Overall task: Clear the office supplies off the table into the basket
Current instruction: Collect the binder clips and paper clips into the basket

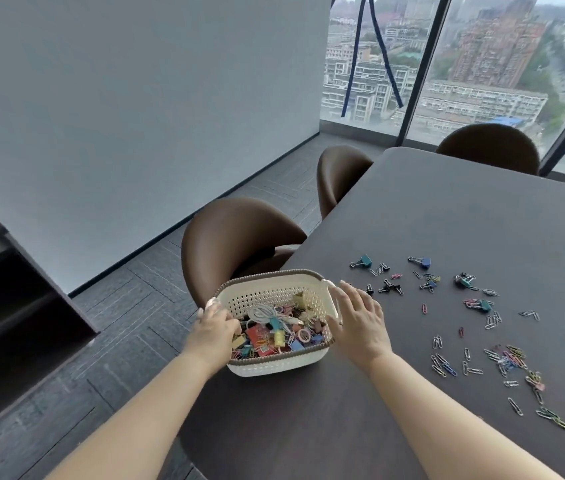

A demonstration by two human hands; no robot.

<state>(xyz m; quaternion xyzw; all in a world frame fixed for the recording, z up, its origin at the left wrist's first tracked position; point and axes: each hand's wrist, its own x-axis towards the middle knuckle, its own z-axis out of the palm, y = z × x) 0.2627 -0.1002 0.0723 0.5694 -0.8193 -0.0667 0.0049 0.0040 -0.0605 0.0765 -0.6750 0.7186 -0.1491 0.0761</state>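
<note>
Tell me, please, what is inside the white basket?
The basket holds a heap of coloured binder clips and a pale coiled cable. What lies beneath the heap is covered, and the left hand hides its left corner.

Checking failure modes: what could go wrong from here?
1. The basket sits loaded right at the table edge; a shove from the left hand or right hand could tip it off.
2. The paper clips lie thin and scattered; some may be missed or knocked off.
</note>
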